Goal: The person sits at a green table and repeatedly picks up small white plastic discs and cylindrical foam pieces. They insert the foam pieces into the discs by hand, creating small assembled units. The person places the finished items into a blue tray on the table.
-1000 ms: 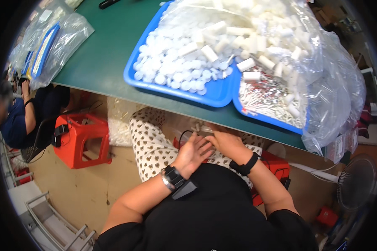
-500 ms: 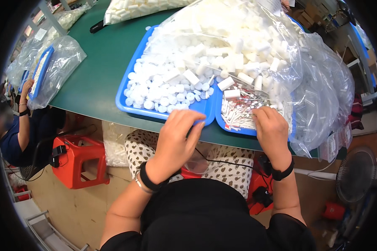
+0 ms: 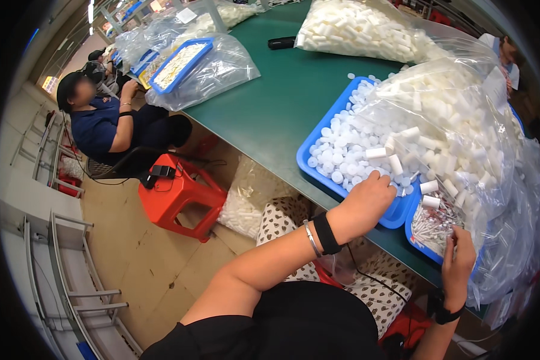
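My left hand (image 3: 369, 199) reaches over the near edge of a blue tray (image 3: 313, 171) full of small round white plastic caps (image 3: 337, 159). Its fingers are bent together at the caps, and their tips are partly hidden. Beside that tray, a second blue tray (image 3: 409, 223) holds a heap of thin white sticks with reddish parts (image 3: 429, 224). My right hand (image 3: 459, 259) is at the near right side of this heap, thumb and fingers closed in a pinch; what lies between them is too small to make out. White cylinders (image 3: 430, 202) lie loose near the sticks.
A clear bag of white cylinders (image 3: 456, 120) spreads over both trays. Another filled bag (image 3: 366, 33) and a black object (image 3: 281, 43) lie farther back on the green table (image 3: 246, 99). Left are a red stool (image 3: 180, 195) and a seated person (image 3: 105, 123) by another blue tray (image 3: 180, 67).
The view has swung left, so the trays appear farther right. My left hand has gone from above the tray's near edge, fingers apart, to the caps, fingers closed. My right hand stays by the sticks.
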`<action>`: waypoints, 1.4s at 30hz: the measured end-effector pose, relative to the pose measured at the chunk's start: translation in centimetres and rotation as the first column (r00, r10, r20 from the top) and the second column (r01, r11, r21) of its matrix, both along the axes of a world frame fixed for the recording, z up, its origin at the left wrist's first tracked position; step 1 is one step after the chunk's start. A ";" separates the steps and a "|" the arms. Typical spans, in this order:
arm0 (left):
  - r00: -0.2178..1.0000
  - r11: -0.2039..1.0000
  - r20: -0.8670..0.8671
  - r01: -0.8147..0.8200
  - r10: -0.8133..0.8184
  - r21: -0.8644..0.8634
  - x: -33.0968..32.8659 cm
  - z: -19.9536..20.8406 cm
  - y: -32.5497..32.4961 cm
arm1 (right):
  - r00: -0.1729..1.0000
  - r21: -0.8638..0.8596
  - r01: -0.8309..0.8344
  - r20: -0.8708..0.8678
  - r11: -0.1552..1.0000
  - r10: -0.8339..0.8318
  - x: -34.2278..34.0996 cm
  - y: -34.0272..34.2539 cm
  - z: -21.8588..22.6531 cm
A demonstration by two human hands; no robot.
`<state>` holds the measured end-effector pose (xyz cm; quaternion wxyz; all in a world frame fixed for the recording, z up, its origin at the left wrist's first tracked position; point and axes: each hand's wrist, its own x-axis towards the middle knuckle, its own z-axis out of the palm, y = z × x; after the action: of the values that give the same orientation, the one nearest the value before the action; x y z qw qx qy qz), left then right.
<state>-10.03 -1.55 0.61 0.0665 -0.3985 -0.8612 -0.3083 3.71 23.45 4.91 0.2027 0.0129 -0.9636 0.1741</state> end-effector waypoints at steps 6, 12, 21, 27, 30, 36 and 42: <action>0.999 0.993 0.021 0.040 -0.043 0.114 0.1 -1.1 -0.3 | 0.995 -0.523 0.057 -0.040 0.850 -0.091 0.8 0.9 -0.4; 0.995 0.967 0.068 0.053 -0.073 0.250 0.1 -0.9 -0.3 | 0.990 -0.739 -0.004 -0.100 0.674 -0.103 0.7 -0.8 0.5; -0.043 0.487 0.595 -0.624 -0.803 0.611 5.9 1.2 0.2 | 0.997 -0.928 -0.069 -0.054 0.367 0.050 1.4 -6.8 0.6; -0.228 0.464 0.455 -0.719 -0.861 0.518 8.3 -0.5 0.6 | 0.994 -0.925 -0.010 0.032 0.379 0.105 1.7 -7.8 -0.5; -0.247 0.465 0.456 -0.753 -0.855 0.465 8.6 -0.9 0.6 | 0.996 -0.907 0.001 0.040 0.422 0.082 1.7 -7.8 -1.0; -0.246 0.440 0.435 -0.788 -0.866 0.431 9.0 -1.1 0.2 | 0.998 -0.887 -0.007 0.021 0.463 0.054 1.8 -7.9 -1.3; -0.101 0.436 0.571 -0.757 -0.815 0.487 9.3 -1.3 0.4 | 0.984 -0.736 -0.172 -0.097 0.655 0.150 1.8 -7.9 -1.4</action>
<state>-0.71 -1.12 -0.65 -0.4107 0.0700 -0.2252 -0.8807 5.49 15.60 3.52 0.1872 0.0173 -0.8020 0.5670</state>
